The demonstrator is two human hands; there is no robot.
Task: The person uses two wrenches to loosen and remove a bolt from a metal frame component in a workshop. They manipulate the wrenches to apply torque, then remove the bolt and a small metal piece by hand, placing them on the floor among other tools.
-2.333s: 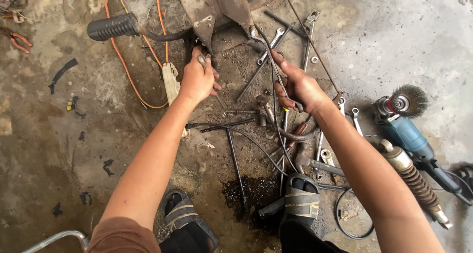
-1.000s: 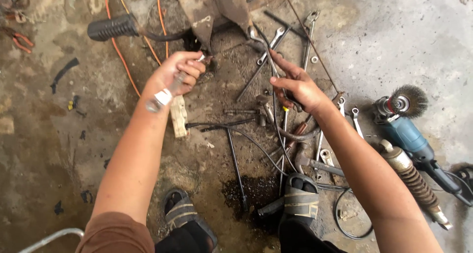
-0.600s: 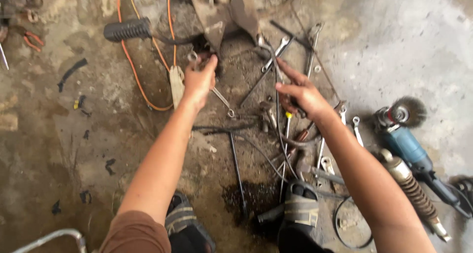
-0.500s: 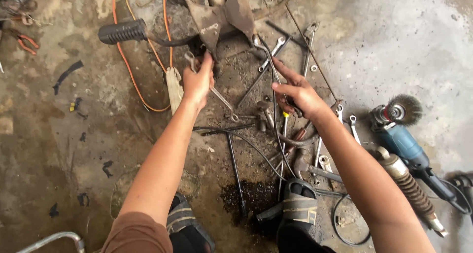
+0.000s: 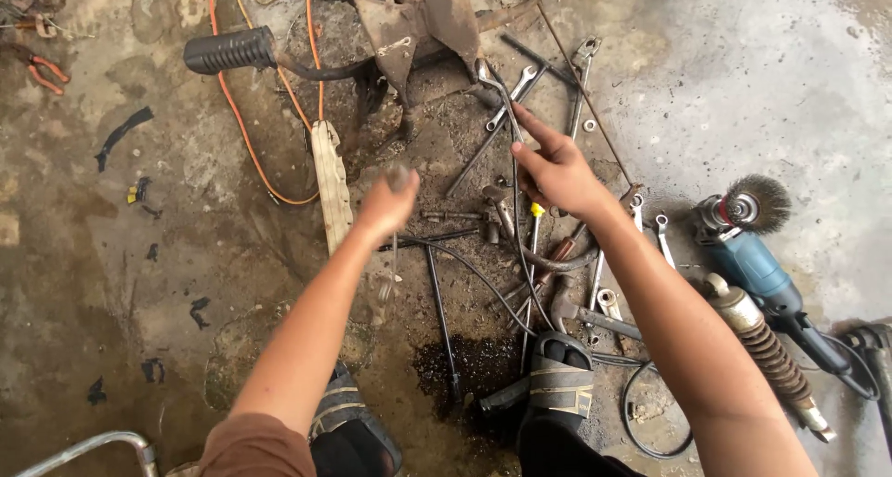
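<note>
The right hand (image 5: 556, 172) hovers over a heap of spanners (image 5: 509, 105) and other hand tools on the stained concrete floor (image 5: 167, 254). Its fingers are spread with two pointing forward, and they hold nothing. The heap lies just below a rusty metal bracket (image 5: 423, 22).

Left of the heap, the left hand (image 5: 386, 208) is blurred; its fingers look curled, but whether they hold anything cannot be told. A wooden strip (image 5: 331, 184) lies just left of that hand. An orange cable (image 5: 242, 115) loops further left of the heap. Right of the heap rest a blue angle grinder (image 5: 748, 254) with a wire brush and a coil spring (image 5: 771, 361).
</note>
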